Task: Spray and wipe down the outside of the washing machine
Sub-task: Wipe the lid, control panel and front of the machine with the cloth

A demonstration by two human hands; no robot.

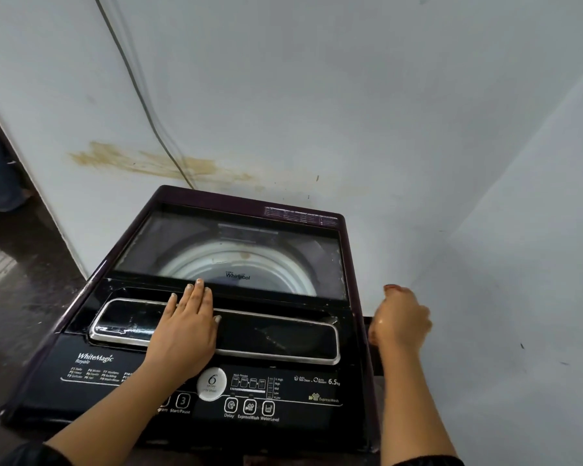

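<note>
The washing machine (64, 391) stands in a corner, its back close to a stained wall (148, 161) and its right flank near the side wall. A cable (138, 92) runs down behind it. Its glass lid (236, 250) is down, with the drum showing through.

The left hand (186, 327) lies flat, fingers straight and together, across the chrome-edged handle panel (276, 338), fingertips reaching the lid's front edge. The right hand (401, 321) hangs off the machine's right edge with fingers curled. Whether it holds anything I cannot tell, and no cloth or spray bottle is in view.

The main risk looks like liquid. Spray aimed at the top could run into the lid seam or pool on the control buttons (249, 406) just below the left wrist (a damp wipe there could also trigger a button, if the machine is powered). In the gap beside the wall, the right hand could scrape its knuckles. Leaning on the left palm could flex the handle panel.
</note>
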